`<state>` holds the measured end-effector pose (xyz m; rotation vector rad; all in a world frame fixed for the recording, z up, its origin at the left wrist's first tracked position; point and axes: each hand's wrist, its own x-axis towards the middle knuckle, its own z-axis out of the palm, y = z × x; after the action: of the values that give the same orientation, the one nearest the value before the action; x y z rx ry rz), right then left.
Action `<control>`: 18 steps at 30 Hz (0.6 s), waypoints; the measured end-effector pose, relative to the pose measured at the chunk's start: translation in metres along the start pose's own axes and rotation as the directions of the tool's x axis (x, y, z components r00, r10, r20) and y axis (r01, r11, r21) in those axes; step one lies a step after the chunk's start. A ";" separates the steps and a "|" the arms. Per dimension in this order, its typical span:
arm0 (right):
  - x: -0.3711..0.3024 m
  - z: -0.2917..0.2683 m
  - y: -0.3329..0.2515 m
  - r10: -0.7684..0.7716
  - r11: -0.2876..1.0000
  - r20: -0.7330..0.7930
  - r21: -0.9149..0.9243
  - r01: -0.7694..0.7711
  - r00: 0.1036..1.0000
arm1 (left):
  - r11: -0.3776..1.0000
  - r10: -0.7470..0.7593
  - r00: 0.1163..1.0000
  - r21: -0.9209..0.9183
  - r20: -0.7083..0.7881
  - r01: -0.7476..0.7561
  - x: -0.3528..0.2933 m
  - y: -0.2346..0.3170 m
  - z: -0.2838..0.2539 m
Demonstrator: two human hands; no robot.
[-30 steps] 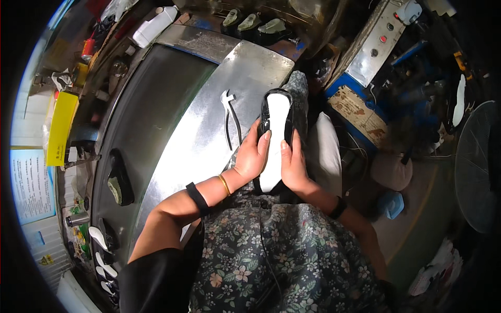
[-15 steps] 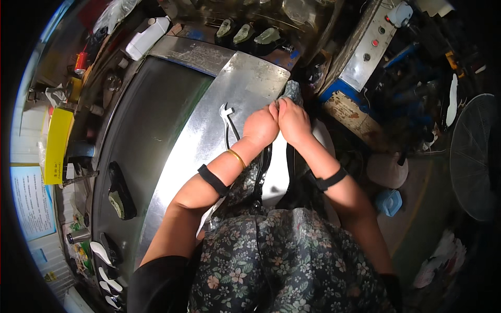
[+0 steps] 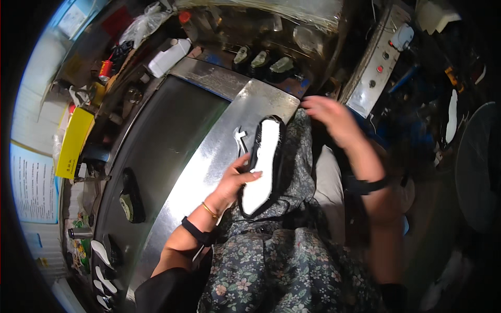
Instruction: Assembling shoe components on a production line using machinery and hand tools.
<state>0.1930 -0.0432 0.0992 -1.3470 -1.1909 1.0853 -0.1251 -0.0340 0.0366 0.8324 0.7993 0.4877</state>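
A black shoe upper with a white insole board (image 3: 267,156) facing up rests above my lap. My left hand (image 3: 233,182) grips it along its left side, the thumb lying over the white board. Raised at the right, away from the shoe, is my right hand (image 3: 336,119); it is blurred, but its fingers look stretched out with nothing in them. Metal pincers (image 3: 240,136) lie on the steel plate (image 3: 195,180) just left of the shoe, their handles partly hidden behind my left hand and the shoe.
Left of the plate runs a dark conveyor belt (image 3: 172,120) carrying a black shoe (image 3: 130,201). More shoes with white bottoms (image 3: 100,254) sit at the lower left. Several shoes (image 3: 260,60) stand at the back. A control panel (image 3: 377,70) and a fan (image 3: 477,172) are at right.
My hands were together at the shoe's far end and have parted. The right swung out to the right. My left now holds the shoe's side, with the white board fully showing.
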 end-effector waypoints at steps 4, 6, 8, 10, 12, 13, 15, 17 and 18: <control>-0.055 -0.182 -0.041 -0.244 0.616 -0.307 -0.782 -0.097 0.920 | 0.899 0.172 0.947 0.436 -0.272 -0.038 -0.016 0.043 -0.042; -0.076 -0.258 -0.061 -0.415 0.339 -0.264 -0.933 -0.121 0.871 | 0.579 0.561 0.731 0.815 -0.388 -0.012 -0.037 0.027 -0.058; -0.113 -0.350 -0.072 -0.358 -0.166 -0.512 -0.788 -0.593 0.781 | 0.188 0.668 0.716 0.977 -0.203 0.101 -0.044 -0.002 -0.056; -0.198 -0.482 -0.034 -0.263 0.347 -0.780 -0.626 -0.699 0.568 | 0.086 0.606 0.795 0.995 -0.012 -0.050 -0.024 -0.013 -0.044; -0.152 -0.458 -0.012 -0.319 0.356 -0.743 -0.669 -0.652 0.589 | 0.097 0.627 0.777 0.995 -0.055 -0.007 -0.033 -0.021 -0.039; -0.140 -0.435 -0.016 -0.333 0.333 -0.754 -0.656 -0.677 0.566 | 0.185 0.652 0.754 0.981 -0.082 -0.053 -0.030 -0.024 -0.037; -0.154 -0.431 -0.014 -0.459 0.360 -0.664 -0.746 -0.560 0.590 | 0.269 0.636 0.768 0.955 -0.080 -0.123 -0.022 -0.028 -0.028; -0.161 -0.387 -0.020 -0.642 0.098 -0.486 -0.819 -0.565 0.593 | 0.306 0.536 0.843 0.940 -0.038 -0.153 -0.029 -0.033 -0.015; -0.171 -0.371 -0.015 -0.706 0.179 -0.454 -0.857 -0.484 0.543 | 0.335 0.432 0.902 0.930 -0.007 -0.153 -0.032 -0.034 -0.007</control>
<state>0.5383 -0.2544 0.1536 -2.2637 -1.1075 -0.9568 -0.1474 -0.0721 0.0196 2.0620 1.1895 0.4554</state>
